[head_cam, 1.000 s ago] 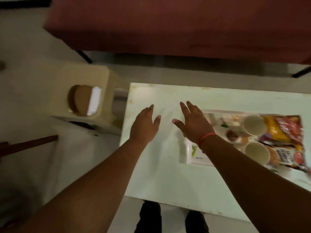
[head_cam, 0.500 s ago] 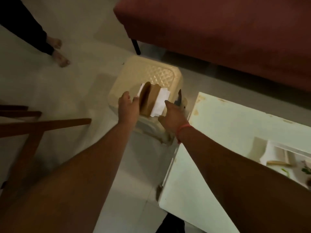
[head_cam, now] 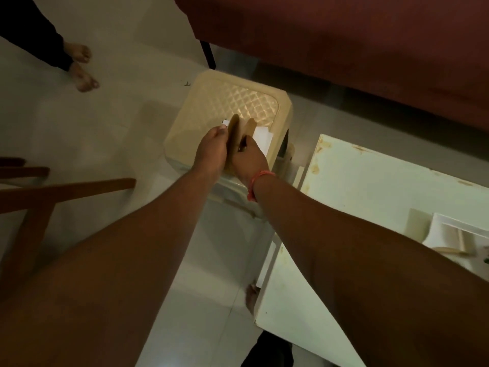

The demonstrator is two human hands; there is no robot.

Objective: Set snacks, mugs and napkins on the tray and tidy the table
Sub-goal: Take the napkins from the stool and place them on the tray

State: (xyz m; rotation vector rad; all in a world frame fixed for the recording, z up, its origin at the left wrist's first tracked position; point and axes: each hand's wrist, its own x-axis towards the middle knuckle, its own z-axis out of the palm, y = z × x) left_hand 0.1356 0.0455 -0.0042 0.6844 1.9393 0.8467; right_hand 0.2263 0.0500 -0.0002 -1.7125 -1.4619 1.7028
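A wooden napkin holder (head_cam: 239,128) with white napkins (head_cam: 262,139) in it stands on a cream plastic stool (head_cam: 238,102) left of the white table (head_cam: 370,192). My left hand (head_cam: 211,149) grips the holder's left side and my right hand (head_cam: 248,158) grips its right side. The lower part of the holder is hidden behind my hands. A corner of the white tray (head_cam: 447,234) shows at the right edge, on the table.
A dark red sofa (head_cam: 344,38) runs along the top. Another person's bare feet (head_cam: 82,67) stand at the upper left. A wooden chair frame (head_cam: 53,189) is at the left. Pale tiled floor lies between the stool and me.
My view swung left from the table and tray to the stool. Both hands reached the napkin holder and closed on its two sides.
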